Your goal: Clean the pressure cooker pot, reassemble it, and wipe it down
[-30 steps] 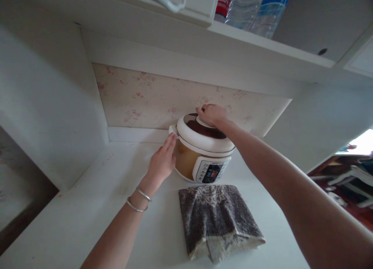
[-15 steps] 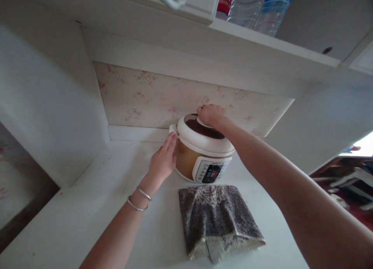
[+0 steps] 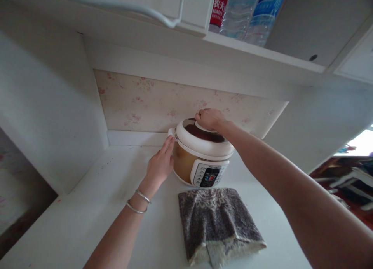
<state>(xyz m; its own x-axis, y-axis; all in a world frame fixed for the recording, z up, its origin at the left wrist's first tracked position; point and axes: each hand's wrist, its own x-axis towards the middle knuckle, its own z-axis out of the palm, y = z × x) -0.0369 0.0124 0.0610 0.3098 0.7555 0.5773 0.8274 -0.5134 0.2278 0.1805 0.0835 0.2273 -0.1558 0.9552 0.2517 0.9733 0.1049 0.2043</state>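
Note:
A white and gold electric pressure cooker [image 3: 183,160] with a dark brown lid top stands at the back of the white counter, its control panel [image 3: 210,173] facing me. My right hand [image 3: 210,119] is closed around the lid handle, which it mostly hides. On the cooker's left side, the fingertips of my left hand [image 3: 161,162] touch the side handle [image 3: 171,131], fingers stretched out and close together. In front of the cooker lies a folded dark grey towel [image 3: 220,220] with a pale pattern and pale frayed edge.
Above the counter [image 3: 154,238] hangs a white cabinet with a door handle [image 3: 116,5]. Plastic bottles [image 3: 239,14] stand on its open shelf. White side panels flank the niche, and flowered wallpaper [image 3: 140,102] covers the back wall.
The view has shifted slightly, so more of the bottles shows. Both hands keep their places on the cooker, and the lid looks unmoved.

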